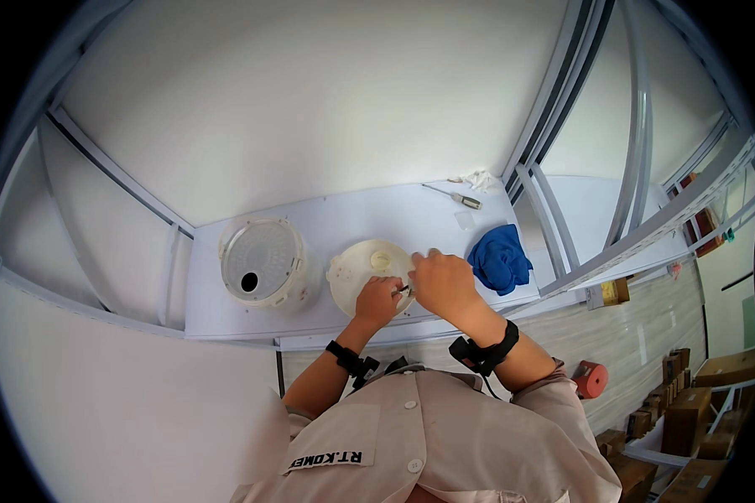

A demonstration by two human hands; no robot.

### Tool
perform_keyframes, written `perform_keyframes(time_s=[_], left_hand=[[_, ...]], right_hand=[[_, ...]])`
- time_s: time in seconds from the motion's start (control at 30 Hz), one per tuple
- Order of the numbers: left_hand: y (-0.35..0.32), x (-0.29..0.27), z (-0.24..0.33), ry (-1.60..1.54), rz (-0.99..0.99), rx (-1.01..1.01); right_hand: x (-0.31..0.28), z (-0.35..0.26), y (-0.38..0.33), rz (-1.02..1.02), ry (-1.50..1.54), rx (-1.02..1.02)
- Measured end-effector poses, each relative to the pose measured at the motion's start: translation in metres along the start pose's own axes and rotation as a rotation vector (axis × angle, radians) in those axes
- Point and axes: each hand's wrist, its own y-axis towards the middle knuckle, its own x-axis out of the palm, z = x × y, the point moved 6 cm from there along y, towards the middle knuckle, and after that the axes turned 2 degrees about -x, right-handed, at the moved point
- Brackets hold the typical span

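Observation:
A round cream plastic lid-like disc (352, 263) with a raised ring (380, 260) lies on the white table (205, 314) in front of me. My left hand (379, 300) rests over its near right part, fingers curled closed. My right hand (442, 285) is at the disc's right edge, its fingers bent inward and closed. A small dark piece (405, 289) shows between the two hands; its kind is too small to make out. What the fingers themselves grip is hidden.
Left of the disc stands a white round tub (309, 285) with a translucent top and a dark hole. To the right lie a crumpled blue cloth (501, 258), a screwdriver (466, 201) and white crumpled tissue (481, 179). Metal frame posts (554, 214) rise at the table's right end.

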Motion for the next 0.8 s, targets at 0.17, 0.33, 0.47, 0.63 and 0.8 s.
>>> perform_keyframes(time_s=[0.17,0.33,0.47,0.63,0.8], left_hand=[[0.003,0.003,0.003,0.051,-0.030,-0.079],[0.007,0.012,-0.007,0.085,-0.111,-0.065],[0.001,0.000,0.004,0.014,-0.048,-0.113],[0.001,-0.002,0.007,0.019,-0.037,-0.072],[0.006,0.012,-0.009,0.031,-0.084,-0.118]], right_hand=[[-0.015,-0.017,-0.006,0.374,0.225,-0.440],[-0.014,-0.022,-0.001,0.169,0.236,-0.147],[-0.003,-0.014,0.004,0.053,0.266,-0.078],[-0.013,-0.015,-0.003,0.330,0.385,-0.304],[-0.010,-0.019,-0.002,0.220,0.493,-0.289]])
